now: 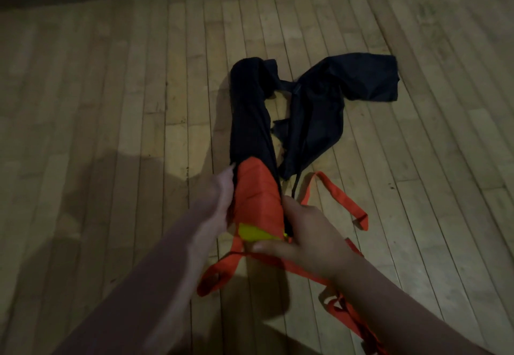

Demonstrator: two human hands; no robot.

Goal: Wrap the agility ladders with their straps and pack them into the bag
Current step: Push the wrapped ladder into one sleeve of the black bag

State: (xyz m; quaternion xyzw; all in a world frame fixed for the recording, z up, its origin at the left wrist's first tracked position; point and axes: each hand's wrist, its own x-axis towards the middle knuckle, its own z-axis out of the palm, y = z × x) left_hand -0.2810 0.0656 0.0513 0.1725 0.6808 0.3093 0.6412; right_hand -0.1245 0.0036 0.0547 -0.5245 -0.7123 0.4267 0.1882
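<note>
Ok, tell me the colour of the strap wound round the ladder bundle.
Orange strap, wound over yellow rungs, going into the black bag; the head view shows it.

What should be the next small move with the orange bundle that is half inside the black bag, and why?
Probably push the orange bundle a little deeper into the black bag. Its near end, with yellow rungs showing, sticks out of the mouth; the left hand holds the mouth edge and the right hand is at the bundle's end. Loose orange straps lying on the wooden floor should be tucked in after.
</note>
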